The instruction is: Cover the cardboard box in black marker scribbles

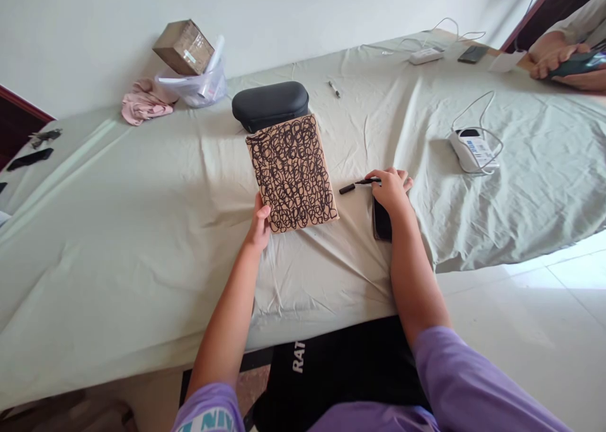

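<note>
A brown cardboard box point(293, 173), its face covered in black looping scribbles, is gripped at its lower left corner by my left hand point(259, 222), thumb on the front. To its right, my right hand point(391, 187) pinches a black marker point(368, 181), whose tip points left. Just left of that tip, the black marker cap point(347, 189) lies off the pen on the cloth. Partly under my right hand and wrist is a dark phone point(381, 221). Behind the scribbled box sits a black zip case point(269, 103), its front partly covered.
A pale green cloth point(142, 242) covers the table. At the back left are a plastic basket point(208, 88) with a carton point(184, 47) and a pink cloth point(146, 102). A pen point(334, 89) and a corded white device point(473, 149) lie rightward. Another person's hands point(558, 59) hold a dark object.
</note>
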### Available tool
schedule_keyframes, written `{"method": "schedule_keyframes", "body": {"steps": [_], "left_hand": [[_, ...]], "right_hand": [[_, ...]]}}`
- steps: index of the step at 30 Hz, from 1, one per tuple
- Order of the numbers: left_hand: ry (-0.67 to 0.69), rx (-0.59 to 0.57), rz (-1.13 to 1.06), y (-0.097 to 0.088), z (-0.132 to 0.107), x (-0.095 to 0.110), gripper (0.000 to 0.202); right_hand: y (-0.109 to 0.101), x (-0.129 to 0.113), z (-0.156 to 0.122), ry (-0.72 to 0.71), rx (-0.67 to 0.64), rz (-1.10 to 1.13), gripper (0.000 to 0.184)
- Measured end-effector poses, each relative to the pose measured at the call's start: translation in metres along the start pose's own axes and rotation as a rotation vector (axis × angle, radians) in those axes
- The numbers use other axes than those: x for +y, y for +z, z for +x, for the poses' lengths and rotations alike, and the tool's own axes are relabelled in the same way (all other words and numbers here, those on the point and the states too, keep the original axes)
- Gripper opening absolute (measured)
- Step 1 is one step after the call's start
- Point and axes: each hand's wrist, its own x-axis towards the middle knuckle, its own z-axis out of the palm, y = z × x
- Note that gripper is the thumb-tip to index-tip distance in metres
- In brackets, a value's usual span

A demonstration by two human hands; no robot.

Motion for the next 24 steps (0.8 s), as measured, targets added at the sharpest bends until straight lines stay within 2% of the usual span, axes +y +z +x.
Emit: {"method": "schedule_keyframes", "body": {"steps": [7,14,17,21,24], "left_hand": [[-0.028,-0.013,-0.013,-0.004,0.0,-0.002,0.082],[-0.013,-0.036,0.001,-0.002,-0.001,0.002,0.082],[-0.005,-0.055,0.001,-0.001,0.0,0.002,0.083],[-0.007,-0.046,0.0,0.001,0.001,0.002,0.09],[-0.043,-0.036,0.007,0.005,-0.002,0.005,0.101]], "right_hand": [[0.004,0.0,-0.001,-0.04,-0.058,-0.029,0.039],[0.005,-0.011,-0.006,-0.104,-0.096,-0.056,0.043],[0.001,-0.018,-0.008,-0.127,-0.151,-0.061,0.047],[0.001,-0.025,-0.012,-0.248,-0.24,-0.088,0.056],[0.01,-0.024,-0.012,-0.338,-0.246,-0.133,0.05]]}}
